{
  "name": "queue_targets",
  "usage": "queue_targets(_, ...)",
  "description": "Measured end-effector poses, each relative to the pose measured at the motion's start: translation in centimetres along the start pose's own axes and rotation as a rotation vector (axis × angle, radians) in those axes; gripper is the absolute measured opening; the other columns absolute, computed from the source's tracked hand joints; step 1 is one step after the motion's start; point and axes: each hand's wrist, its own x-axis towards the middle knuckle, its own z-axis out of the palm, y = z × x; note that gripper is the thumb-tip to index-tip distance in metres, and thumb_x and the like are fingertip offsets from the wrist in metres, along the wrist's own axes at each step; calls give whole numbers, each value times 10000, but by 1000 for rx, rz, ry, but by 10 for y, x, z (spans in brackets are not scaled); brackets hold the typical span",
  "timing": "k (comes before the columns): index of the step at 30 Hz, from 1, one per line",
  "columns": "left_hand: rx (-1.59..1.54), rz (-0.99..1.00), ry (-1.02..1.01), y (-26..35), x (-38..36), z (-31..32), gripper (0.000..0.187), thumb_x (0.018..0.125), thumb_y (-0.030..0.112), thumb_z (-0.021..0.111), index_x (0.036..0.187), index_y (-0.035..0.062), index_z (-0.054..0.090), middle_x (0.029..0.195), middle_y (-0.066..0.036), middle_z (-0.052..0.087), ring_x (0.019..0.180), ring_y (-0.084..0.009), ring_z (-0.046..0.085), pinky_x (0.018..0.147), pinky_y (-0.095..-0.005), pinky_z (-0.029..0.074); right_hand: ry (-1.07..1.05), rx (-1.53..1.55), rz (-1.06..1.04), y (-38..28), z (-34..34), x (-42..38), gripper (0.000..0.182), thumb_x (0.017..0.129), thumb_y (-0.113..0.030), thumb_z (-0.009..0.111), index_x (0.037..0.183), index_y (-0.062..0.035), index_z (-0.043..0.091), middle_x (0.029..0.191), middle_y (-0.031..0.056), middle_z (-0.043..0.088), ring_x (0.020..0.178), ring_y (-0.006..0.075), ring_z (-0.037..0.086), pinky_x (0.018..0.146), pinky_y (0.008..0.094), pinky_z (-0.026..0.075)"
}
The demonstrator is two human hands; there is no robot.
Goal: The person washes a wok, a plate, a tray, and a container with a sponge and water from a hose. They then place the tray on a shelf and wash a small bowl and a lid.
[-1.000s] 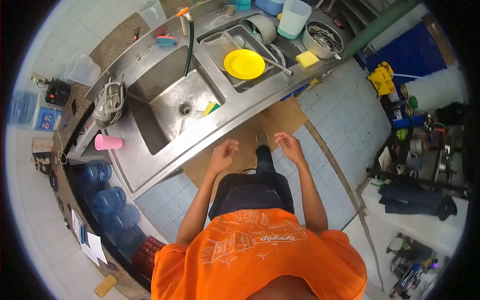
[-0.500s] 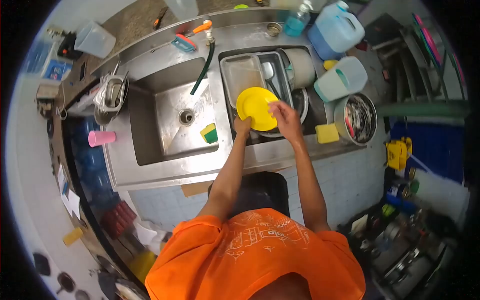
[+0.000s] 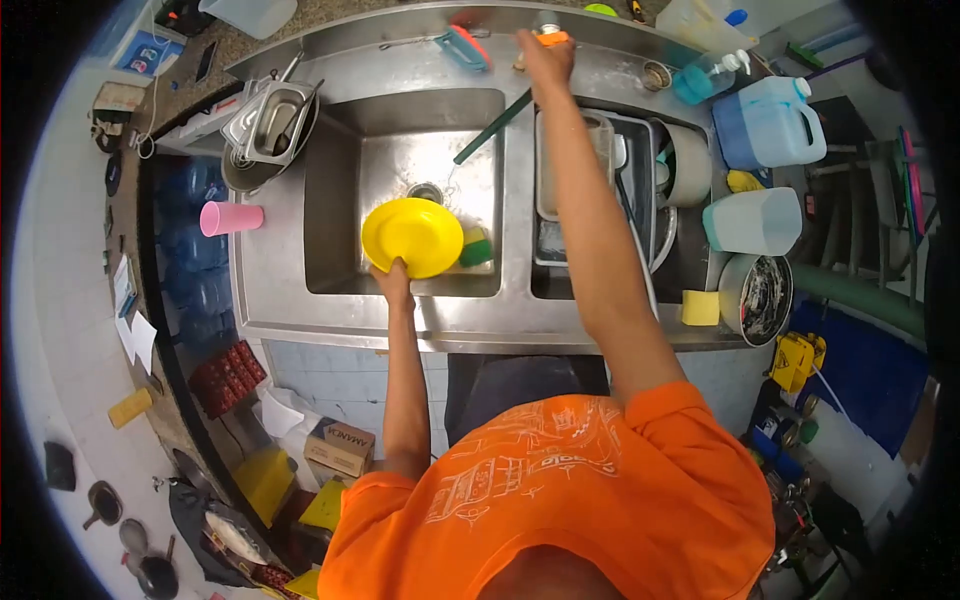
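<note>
My left hand (image 3: pixel 393 279) grips the near rim of a yellow plate (image 3: pixel 411 236) and holds it over the left sink basin (image 3: pixel 335 190). My right hand (image 3: pixel 545 55) reaches far across the counter and is closed on the orange-handled tap (image 3: pixel 553 38) at the back of the sink. A green hose (image 3: pixel 492 128) runs from the tap down into the left basin. A yellow-and-green sponge (image 3: pixel 476 247) lies in the basin just right of the plate.
The right basin (image 3: pixel 600 190) holds metal trays, a pot and utensils. A pink cup (image 3: pixel 230 217) and a metal container (image 3: pixel 270 122) stand on the left drainboard. Jugs (image 3: pixel 768 122), a yellow sponge (image 3: pixel 699 307) and a bucket of cutlery (image 3: pixel 755 294) stand at right.
The plate has moved from the right basin to over the left basin, now in my left hand alone. My right hand let go of it and reached up to the tap.
</note>
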Motion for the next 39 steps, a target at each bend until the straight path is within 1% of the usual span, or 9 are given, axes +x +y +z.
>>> queue_targets(9,0,-410,-213,-75,146,73,437,740,29,495,1166,-57,545,989,-121,618,805,-221,627,647,-332,525,-557,39,159,-43,-74,-14,463,798,-166,700,1187,9,518,841,34,576,820,151,554,721,268,412)
queue_targets(13,-77,-331,-285,-109,176,105,523,757,-53,489,1276,7,465,1136,-131,572,1016,-265,595,840,-371,522,228,-159,-551,-33,-41,-151,351,922,-193,588,1183,26,506,1107,125,563,1018,223,536,916,364,408)
queue_targets(17,-68,-418,-394,-128,202,121,444,842,-26,503,1282,20,468,1154,-123,575,1026,-249,589,869,-362,512,-465,-318,57,162,-9,-289,161,849,-115,592,998,-61,623,981,130,639,917,230,618,850,370,467)
queue_targets(20,-80,-486,-351,-96,202,107,428,821,-34,505,1248,-32,484,1144,-130,581,1018,-245,592,859,-343,505,-694,-688,120,270,30,-315,289,808,-118,635,1095,-114,605,1140,158,606,1074,295,578,937,414,441)
queue_targets(22,-20,-465,-404,-78,208,88,428,797,-46,509,1224,-53,493,1135,-133,584,1019,-245,590,867,-342,494,-653,-1136,-459,330,47,-316,445,764,-81,662,1191,-170,573,1315,176,499,1220,379,464,1015,454,385)
queue_targets(26,50,-386,-485,-58,220,41,505,722,-80,504,1226,-57,479,1146,-134,574,1051,-256,570,908,-340,456,-820,-835,25,414,51,-312,582,724,-33,691,1264,-177,529,1349,219,450,1259,393,418,1045,444,359)
queue_targets(30,147,-260,-546,-43,233,7,657,688,-98,460,1336,-1,404,1190,-137,542,1101,-266,530,958,-328,413,-320,-541,457,311,59,-274,448,829,-178,666,1226,-54,498,1176,213,565,1145,303,532,989,397,386)
queue_targets(36,378,-307,-778,-23,213,27,689,655,-116,417,1332,10,450,1218,-121,570,1136,-225,533,979,-294,395,-593,-287,-405,232,173,-258,448,860,-162,616,1256,-21,464,1028,201,590,1006,323,590,870,403,462)
queue_targets(39,281,-192,-760,2,208,36,613,676,-96,466,1280,5,494,1130,-90,596,1032,-191,555,887,-288,430,-783,-139,-311,229,176,-236,348,831,-76,582,1172,-10,548,1005,215,582,1004,348,577,885,411,453)
